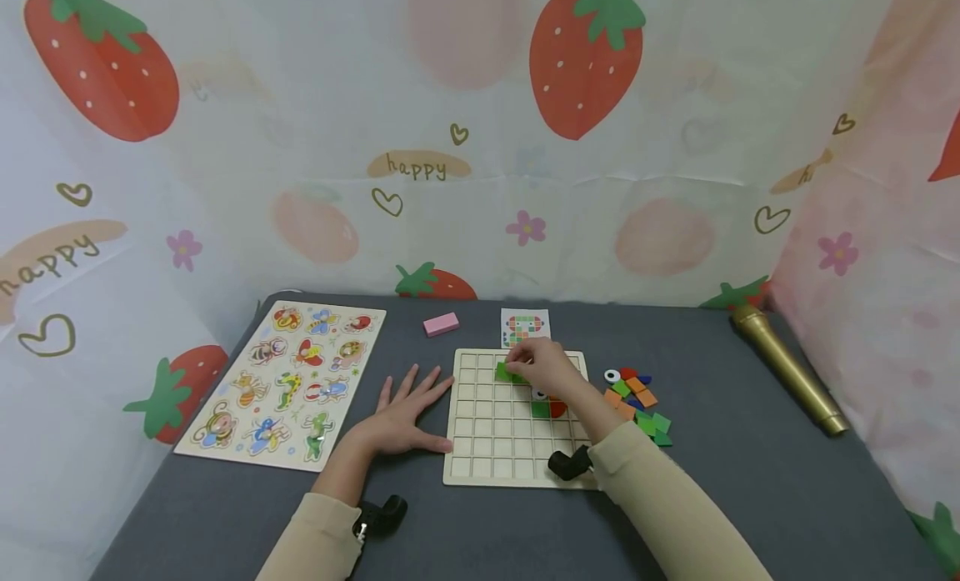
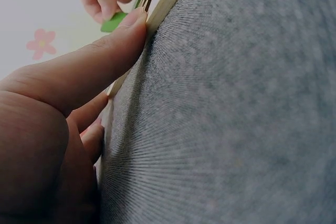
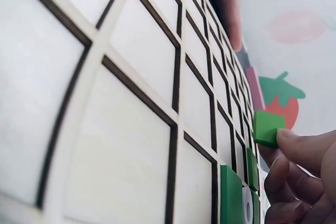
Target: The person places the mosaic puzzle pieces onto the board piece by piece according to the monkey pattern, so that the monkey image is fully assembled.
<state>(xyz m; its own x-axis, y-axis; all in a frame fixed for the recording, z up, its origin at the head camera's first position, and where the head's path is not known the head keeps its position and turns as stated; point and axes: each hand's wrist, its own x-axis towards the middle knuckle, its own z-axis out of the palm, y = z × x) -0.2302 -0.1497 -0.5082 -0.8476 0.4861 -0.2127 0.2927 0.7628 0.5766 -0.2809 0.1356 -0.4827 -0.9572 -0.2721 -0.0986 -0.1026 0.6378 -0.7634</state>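
Observation:
My right hand (image 1: 546,366) pinches a green square tile (image 3: 265,128) between thumb and fingertips, over the far part of the pale wooden grid board (image 1: 482,446). Close below it in the right wrist view, another green tile (image 3: 252,169) sits in the grid, near a darker green tile (image 3: 229,195) and a white ring-marked piece (image 3: 248,207). A red piece (image 1: 557,409) is also on the board, partly hidden by my right wrist. My left hand (image 1: 397,421) lies with fingers spread at the board's left side, its thumb (image 2: 113,43) touching the edge.
A small pattern card (image 1: 525,319) lies behind the board, with a pink block (image 1: 441,324) to its left. Loose coloured pieces (image 1: 645,423) are scattered right of the board. An insect-picture board (image 1: 247,381) lies left, a gold microphone-shaped object (image 1: 787,368) far right.

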